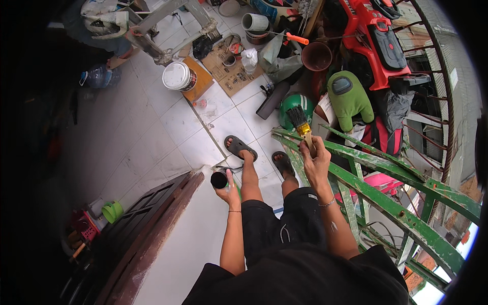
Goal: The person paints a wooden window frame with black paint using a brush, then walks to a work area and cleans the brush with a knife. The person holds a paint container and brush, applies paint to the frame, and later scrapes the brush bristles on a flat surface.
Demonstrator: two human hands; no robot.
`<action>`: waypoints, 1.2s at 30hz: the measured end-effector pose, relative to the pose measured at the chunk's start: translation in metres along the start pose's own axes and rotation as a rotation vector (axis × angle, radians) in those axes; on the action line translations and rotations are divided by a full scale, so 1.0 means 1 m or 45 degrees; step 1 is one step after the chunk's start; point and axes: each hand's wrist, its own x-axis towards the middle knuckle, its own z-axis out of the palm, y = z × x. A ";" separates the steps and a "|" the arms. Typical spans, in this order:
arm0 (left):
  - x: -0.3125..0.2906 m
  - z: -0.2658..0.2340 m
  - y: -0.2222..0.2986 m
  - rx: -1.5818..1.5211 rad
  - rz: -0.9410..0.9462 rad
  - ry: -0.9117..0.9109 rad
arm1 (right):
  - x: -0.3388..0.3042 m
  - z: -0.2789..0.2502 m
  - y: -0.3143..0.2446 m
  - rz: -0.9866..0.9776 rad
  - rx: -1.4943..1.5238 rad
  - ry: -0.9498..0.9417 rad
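Observation:
A paintbrush (300, 122) with dark bristles, a yellow band and a pale wooden handle is gripped in my right hand (317, 165), bristles pointing up and away from me. My left hand (229, 192) is wrapped round a small container (219, 180) whose round top looks black; I cannot tell whether that is a lid or dark contents. The brush hand is beside a green-painted metal frame (376, 162), worn and flaking, which slants along my right side. By my left forearm stands a white wall end (188, 234) with a brown wooden edge.
Ahead on the tiled floor are a white bucket (176, 76), a sheet of cardboard (231, 86) with cans on it, and a green helmet (297, 110). A red ride-on toy (378, 46) and a green plush (348, 99) crowd the right. A person (94, 30) is at upper left.

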 end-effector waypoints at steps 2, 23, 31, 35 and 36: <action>0.025 0.004 -0.001 0.089 0.024 0.011 | 0.009 0.029 0.001 0.103 0.082 0.033; 0.334 0.233 -0.013 0.228 0.112 -0.053 | 0.087 0.298 0.046 0.539 0.051 0.099; 0.456 0.385 -0.104 0.315 0.325 -0.093 | 0.112 0.344 0.106 0.492 -0.024 0.072; 0.493 0.422 -0.134 0.334 0.151 -0.028 | 0.127 0.355 0.110 0.532 -0.025 0.133; 0.501 0.426 -0.139 0.306 0.141 -0.020 | 0.128 0.357 0.109 0.508 -0.019 0.122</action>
